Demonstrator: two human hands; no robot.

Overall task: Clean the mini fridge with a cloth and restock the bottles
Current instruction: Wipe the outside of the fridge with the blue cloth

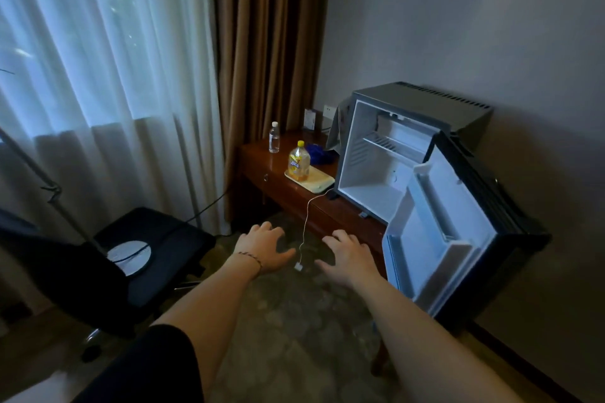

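Wooden desk (278,186) by curtain, mini fridge (386,154) at right end, door (435,232) open, interior bare; blue cloth (319,154) and both bottles (298,164) near back-left corner; left hand (266,247) and right hand (347,257) empty, fingers spread; best to fetch cloth first, wipe shelf down to floor

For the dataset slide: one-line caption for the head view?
Both hands, left and right, reach empty toward the open, empty mini fridge; two bottles wait on the desk.
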